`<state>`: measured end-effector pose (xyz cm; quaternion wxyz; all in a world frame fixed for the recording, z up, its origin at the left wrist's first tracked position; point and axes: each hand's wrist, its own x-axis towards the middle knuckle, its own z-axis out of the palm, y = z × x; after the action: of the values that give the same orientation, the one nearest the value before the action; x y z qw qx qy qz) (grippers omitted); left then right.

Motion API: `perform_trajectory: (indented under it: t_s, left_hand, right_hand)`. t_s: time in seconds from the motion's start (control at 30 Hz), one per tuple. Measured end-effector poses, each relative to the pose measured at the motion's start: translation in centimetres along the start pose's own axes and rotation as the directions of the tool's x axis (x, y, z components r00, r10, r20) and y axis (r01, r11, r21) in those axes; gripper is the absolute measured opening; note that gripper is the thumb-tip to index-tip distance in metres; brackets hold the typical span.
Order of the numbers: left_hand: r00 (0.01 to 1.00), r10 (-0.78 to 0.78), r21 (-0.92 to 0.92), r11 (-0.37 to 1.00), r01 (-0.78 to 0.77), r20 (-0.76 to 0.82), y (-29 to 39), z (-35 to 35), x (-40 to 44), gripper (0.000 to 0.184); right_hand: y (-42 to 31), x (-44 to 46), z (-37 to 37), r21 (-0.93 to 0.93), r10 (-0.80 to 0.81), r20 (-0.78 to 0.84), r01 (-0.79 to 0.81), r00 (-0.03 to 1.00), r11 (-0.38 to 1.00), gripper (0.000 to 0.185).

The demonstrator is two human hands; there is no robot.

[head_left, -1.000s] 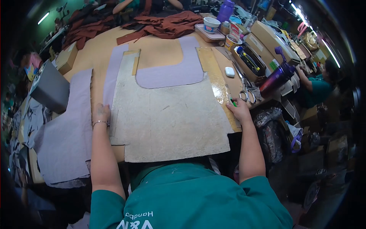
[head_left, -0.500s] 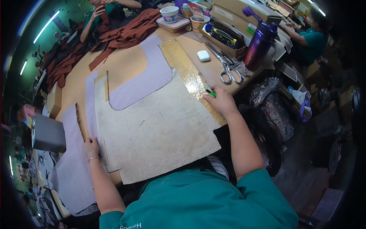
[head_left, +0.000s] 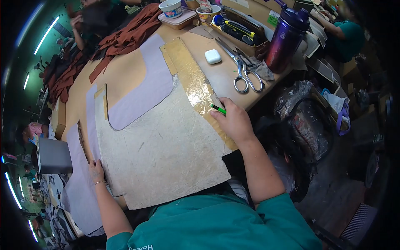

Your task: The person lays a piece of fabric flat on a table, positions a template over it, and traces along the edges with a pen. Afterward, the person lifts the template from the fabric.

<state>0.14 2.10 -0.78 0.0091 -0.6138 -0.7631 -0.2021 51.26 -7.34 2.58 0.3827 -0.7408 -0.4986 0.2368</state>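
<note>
A large off-white board template [head_left: 162,154], cut out at the top and with yellow tape [head_left: 196,89] along its right side, lies over lavender sheet material [head_left: 143,85]. My left hand [head_left: 96,171] is at the left side, its fingers closed on the edge of the lavender strip beside the template. In my right hand [head_left: 234,124] is a green pen [head_left: 218,109], held between thumb and fingers at the taped right edge. A second lavender piece [head_left: 83,196] is left of my left hand.
Scissors [head_left: 246,79], a white case [head_left: 213,56] and a purple bottle [head_left: 287,39] stand or lie at the right. Dark red strips [head_left: 129,39] are heaped at the back. A grey box [head_left: 55,156] is at left. Co-workers are at the far side and right.
The template and lavender material appear shifted slightly left and down in view, along with the table. My right hand stays by the taped edge with the pen, now tilted differently.
</note>
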Motion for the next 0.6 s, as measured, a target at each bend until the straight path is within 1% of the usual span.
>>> perform_trajectory:
  t_s: [0.13, 0.23, 0.3, 0.33, 0.37, 0.4, 0.43, 0.47, 0.5, 0.57, 0.6]
  left_hand:
    - [1.000, -0.003, -0.040, 0.999, 0.003, 0.009, 0.3, -0.4, -0.3, 0.029]
    - [0.994, -0.076, -0.076, 0.994, 0.082, 0.072, 1.1, -1.0, -0.5, 0.025]
    - [0.982, -0.184, -0.289, 0.939, 0.189, 0.045, 0.4, -0.6, -0.5, 0.022]
    - [0.966, -0.252, -0.434, 0.865, 0.253, 0.061, -0.3, -0.6, -0.3, 0.023]
    - [0.944, -0.319, -0.567, 0.765, 0.305, 0.078, -1.0, -0.6, -0.1, 0.025]
    - [0.913, -0.385, -0.710, 0.604, 0.361, 0.136, -2.6, -0.9, 0.3, 0.031]
    - [0.877, -0.434, -0.817, 0.416, 0.399, 0.207, -2.6, -1.8, 0.0, 0.039]
    - [0.872, -0.415, -0.924, 0.156, 0.349, 0.259, -2.7, -3.2, -0.2, 0.034]
    - [0.875, -0.379, -0.953, -0.116, 0.278, 0.302, -1.4, -6.1, -0.5, 0.029]
    - [0.966, -0.199, -0.975, -0.181, 0.127, 0.163, -7.9, -10.7, 0.2, 0.039]
    - [0.929, -0.275, -0.943, 0.289, -0.167, -0.249, -9.0, -12.6, -0.3, 0.044]
  right_hand:
    - [0.1, -0.3, 0.0, 0.103, -0.016, -0.045, 0.020, 0.999, 0.994, 0.035]
    - [0.2, -0.3, 0.2, 0.076, -0.018, -0.062, 0.023, 0.998, 0.997, 0.037]
    - [0.4, -0.2, 0.3, 0.065, -0.012, -0.059, 0.015, 0.998, 0.998, 0.037]
    - [0.6, -0.2, 0.4, 0.059, -0.025, -0.067, 0.029, 0.997, 0.998, 0.037]
    - [0.7, 0.0, 0.5, 0.052, -0.046, -0.075, 0.050, 0.996, 0.997, 0.037]
    - [0.5, 0.0, 0.5, 0.078, -0.035, -0.083, 0.042, 0.996, 0.996, 0.035]
    - [0.6, 0.2, 0.6, 0.095, -0.032, -0.081, 0.039, 0.996, 0.995, 0.035]
    - [0.8, 0.3, 0.6, 0.111, -0.025, -0.077, 0.033, 0.997, 0.993, 0.035]
    - [0.9, 0.5, 0.6, 0.127, -0.014, -0.072, 0.023, 0.997, 0.992, 0.034]
    - [1.4, 1.1, 0.9, 0.098, -0.010, -0.069, 0.016, 0.998, 0.995, 0.035]
    - [2.3, 1.7, 1.3, 0.082, -0.002, -0.063, 0.007, 0.998, 0.997, 0.035]
